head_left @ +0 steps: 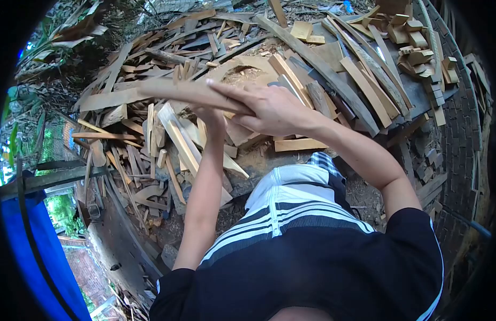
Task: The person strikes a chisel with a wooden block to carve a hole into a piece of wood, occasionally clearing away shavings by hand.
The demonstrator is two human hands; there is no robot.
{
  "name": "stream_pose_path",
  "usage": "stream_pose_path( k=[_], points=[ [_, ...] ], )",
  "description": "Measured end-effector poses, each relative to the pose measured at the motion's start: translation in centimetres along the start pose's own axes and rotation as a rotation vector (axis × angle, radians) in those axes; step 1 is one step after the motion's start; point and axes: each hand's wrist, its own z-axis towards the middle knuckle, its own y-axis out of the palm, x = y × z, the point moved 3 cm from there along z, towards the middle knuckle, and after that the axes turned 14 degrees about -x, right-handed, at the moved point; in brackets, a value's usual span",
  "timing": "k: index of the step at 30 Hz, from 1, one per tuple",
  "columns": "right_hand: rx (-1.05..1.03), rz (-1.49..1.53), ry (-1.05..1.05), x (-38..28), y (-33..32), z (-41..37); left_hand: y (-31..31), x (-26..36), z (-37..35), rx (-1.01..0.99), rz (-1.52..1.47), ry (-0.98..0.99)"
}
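A flat, light-brown wooden board (175,92) is held up over the wood pile, its far left end blurred. My right hand (272,108) grips its right end, with the index finger stretched along the top and the thumb lower down at the near edge. My left hand (209,116) is beneath the middle of the board and appears closed on it; most of its fingers are hidden behind the wood. Below is a round wooden block (261,67) with shavings in a hollow. Pale wood strips (181,142) lean near my left forearm.
Scrap wood (146,53) is heaped across the far and left sides. Long planks (333,72) lie slanting at the right, near stacked cut blocks (416,56). A short wooden bar (300,145) lies close to my lap. Blue sheeting (39,257) hangs at lower left.
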Motion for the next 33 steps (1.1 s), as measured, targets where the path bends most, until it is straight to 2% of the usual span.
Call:
stream_pose_path(
  k=[1,3,4,7,9,13,16,18,19,20,23,25,27,28,30,31,32,33],
  points=[
    [-0.012,0.011,0.001,0.3,0.6,-0.2,0.0,1.6,-0.4,0.06,0.007,-0.048],
    [0.214,0.283,-0.022,1.2,0.3,-0.3,-1.3,2.6,0.1,0.052,-0.097,-0.079],
    [0.156,0.363,0.095,1.6,-0.1,-0.4,-1.6,3.1,0.5,0.03,-0.207,-0.099],
    [0.256,0.365,0.15,3.5,0.2,-1.0,0.0,4.6,0.1,0.116,-0.169,-0.184],
    [0.252,0.374,0.167,4.0,0.3,-1.6,0.6,3.7,-0.6,0.115,-0.166,-0.177],
    [0.224,0.378,0.195,4.3,0.9,-2.6,1.9,2.5,-2.4,-0.017,-0.099,-0.107],
    [0.222,0.372,0.194,3.9,0.9,-2.7,1.7,1.2,-2.6,-0.081,0.192,-0.007],
    [0.239,0.353,0.179,3.2,0.6,-2.5,1.3,0.2,-2.7,-0.087,0.172,0.007],
    [0.305,0.361,0.08,2.3,-0.2,-2.4,2.1,1.0,-2.6,-0.095,0.148,0.022],
    [0.369,0.37,-0.018,1.4,-1.0,-2.6,2.6,1.8,-3.2,-0.059,0.132,-0.053],
    [0.403,0.354,-0.11,-0.9,-3.7,-2.6,2.4,2.2,-3.1,-0.044,0.018,-0.03],
    [0.367,0.353,-0.095,-1.3,-4.2,-2.4,2.3,2.2,-3.0,-0.047,0.024,-0.018],
    [0.437,0.259,-0.215,-1.6,-4.4,-1.9,2.5,2.4,-2.9,-0.004,0.229,0.047],
    [0.435,0.26,-0.215,-1.8,-4.5,-1.5,2.1,1.9,-3.2,-0.022,0.278,0.015],
    [0.553,0.204,-0.329,-2.5,-5.0,-1.4,2.2,1.1,-3.6,-0.014,0.178,0.011],
    [0.546,0.212,-0.328,-2.7,-5.0,-1.5,2.1,0.7,-3.8,-0.005,0.082,0.013],
    [0.494,0.242,-0.33,-3.1,-4.9,-1.6,0.4,-1.9,-3.9,-0.109,0.25,0.141],
    [0.444,0.269,-0.332,-3.2,-4.9,-1.7,0.0,-1.7,-3.7,-0.107,0.252,0.142]
  ],
)
